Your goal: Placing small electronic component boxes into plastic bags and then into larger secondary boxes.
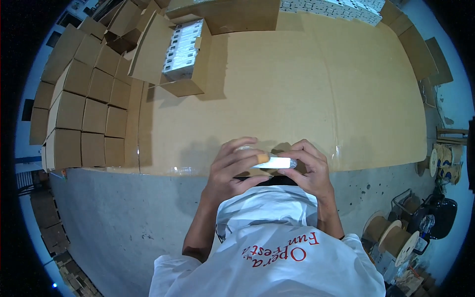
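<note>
- Small white box [278,162] sat at the centre of the work, held lengthwise between both hands just off the near edge of the cardboard-covered table [297,89], above the person's chest.
- Left hand [232,171] curled round the box's left end, fingers clenched on it; a tan strip, perhaps tape or a plaster, showed on one fingertip [262,157].
- Right hand [309,168] pinched the right end, thumb below and fingers arched over the top, grasping the same box.
- Something clear and glossy, likely a wrapper, showed at the box's ends; I could not tell whether it was a sleeve or loose film.
- Judgement: the step looked like close fingertip work on the box, so it would go best with the box kept level, both ends supported evenly, and the pinch light enough not to crush the corners.
- At eleven o'clock from the hands, well apart, an open carton [183,49] held a row of similar white boxes.
- At nine to ten o'clock stood a stack of closed brown cartons [89,109] along the table's left side.
- At twelve to one o'clock, at the far edge, lay more white boxes [336,7].
- At four o'clock, on the floor, stood wooden cable reels [396,237].
</note>
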